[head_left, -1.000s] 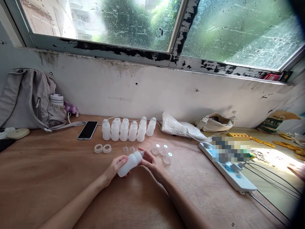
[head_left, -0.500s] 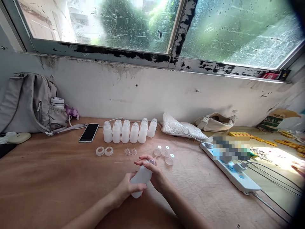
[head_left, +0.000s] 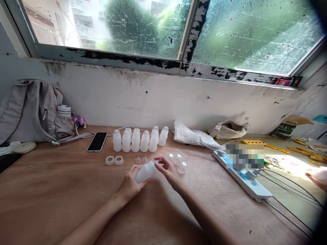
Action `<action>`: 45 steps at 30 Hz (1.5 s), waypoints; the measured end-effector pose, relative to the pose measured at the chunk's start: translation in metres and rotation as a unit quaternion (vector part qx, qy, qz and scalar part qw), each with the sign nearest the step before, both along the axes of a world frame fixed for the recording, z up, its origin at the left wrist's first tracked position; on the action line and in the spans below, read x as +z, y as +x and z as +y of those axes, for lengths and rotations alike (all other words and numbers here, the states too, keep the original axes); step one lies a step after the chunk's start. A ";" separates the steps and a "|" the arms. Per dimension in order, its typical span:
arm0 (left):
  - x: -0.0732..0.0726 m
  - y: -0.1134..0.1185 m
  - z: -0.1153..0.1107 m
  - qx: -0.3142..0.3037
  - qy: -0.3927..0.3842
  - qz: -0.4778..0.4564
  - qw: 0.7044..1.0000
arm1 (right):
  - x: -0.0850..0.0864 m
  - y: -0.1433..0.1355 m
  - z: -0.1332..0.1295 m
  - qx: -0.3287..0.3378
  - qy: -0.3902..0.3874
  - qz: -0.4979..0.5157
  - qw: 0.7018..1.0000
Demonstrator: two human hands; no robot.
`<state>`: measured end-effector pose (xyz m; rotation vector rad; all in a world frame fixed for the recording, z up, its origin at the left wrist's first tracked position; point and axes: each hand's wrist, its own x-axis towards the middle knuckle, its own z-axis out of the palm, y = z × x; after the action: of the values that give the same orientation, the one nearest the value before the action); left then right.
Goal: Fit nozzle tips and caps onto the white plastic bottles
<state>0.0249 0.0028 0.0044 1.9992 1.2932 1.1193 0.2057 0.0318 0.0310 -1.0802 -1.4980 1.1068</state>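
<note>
My left hand [head_left: 129, 183] is wrapped round a frosted white baby bottle [head_left: 144, 173], which tilts up to the right above the table. The fingers of my right hand [head_left: 167, 167] close on the bottle's upper end and hide most of it. Just beyond my hands lie two clear teat-like pieces [head_left: 138, 161] with thin tips. Two white rings [head_left: 106, 161] rest farther left. Clear round pieces [head_left: 181, 173] and small white discs [head_left: 184, 164] lie beside my right hand. A group of similar bottles [head_left: 135, 144] stands upright behind, some showing clear domed caps.
A phone [head_left: 97, 142] and a grey backpack [head_left: 28, 112] are at the left. White padded packaging [head_left: 187, 134] and a cloth bag [head_left: 227, 131] lie along the wall. A power strip [head_left: 259, 192] with cables runs down the right, beyond which part of another person's hand [head_left: 316, 178] shows.
Both hands have moved up and away from me with the bottle. It leans further over now, and my right hand has shifted to its top end. The view has turned slightly.
</note>
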 end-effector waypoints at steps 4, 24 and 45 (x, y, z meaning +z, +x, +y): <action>0.000 -0.014 0.008 0.016 0.013 -0.004 1.000 | 0.009 0.050 0.014 -0.123 0.097 -0.209 0.965; -0.007 -0.020 0.017 -0.035 -0.169 -0.186 0.967 | -0.012 0.037 0.013 0.020 -0.089 0.156 0.984; -0.007 -0.021 0.007 0.010 -0.078 -0.068 0.995 | -0.024 0.020 -0.015 0.069 -0.136 0.216 0.965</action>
<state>0.0042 0.0096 -0.0028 1.7702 1.2921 1.1071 0.2253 0.0173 0.0072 -0.8482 -1.1075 1.5670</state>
